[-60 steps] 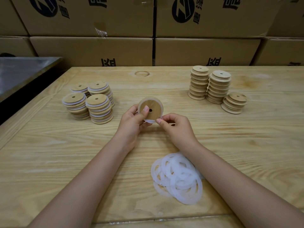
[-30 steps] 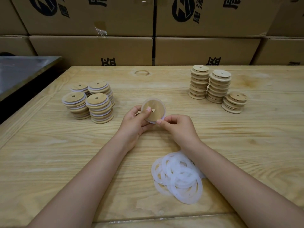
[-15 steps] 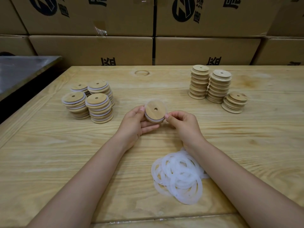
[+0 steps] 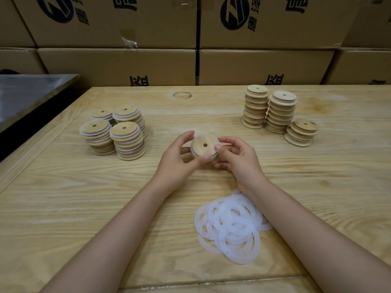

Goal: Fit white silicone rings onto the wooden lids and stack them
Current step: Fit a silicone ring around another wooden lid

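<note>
Ring slip risk while seating

Both hands curl around one round wooden lid with a centre hole (image 4: 204, 147) above the middle of the pale wooden tabletop (image 4: 63, 197). The left hand (image 4: 179, 161) and right hand (image 4: 237, 159) pinch opposite rims. A thin white silicone ring (image 4: 193, 147) hugs the lid's edge. Uneven pressing could roll the ring off one side. Careless placing could topple the uneven stacks of ringed lids (image 4: 127, 140) near the left edge.

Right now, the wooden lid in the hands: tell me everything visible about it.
The wooden lid is a round, light-wood disc with a small centre hole, its flat face tilted toward the camera. A white silicone ring shows round its rim, apparently seated. It is held over the middle of the table. The left hand pinches its near-left edge, the right hand its right edge. Its underside is hidden.
</note>
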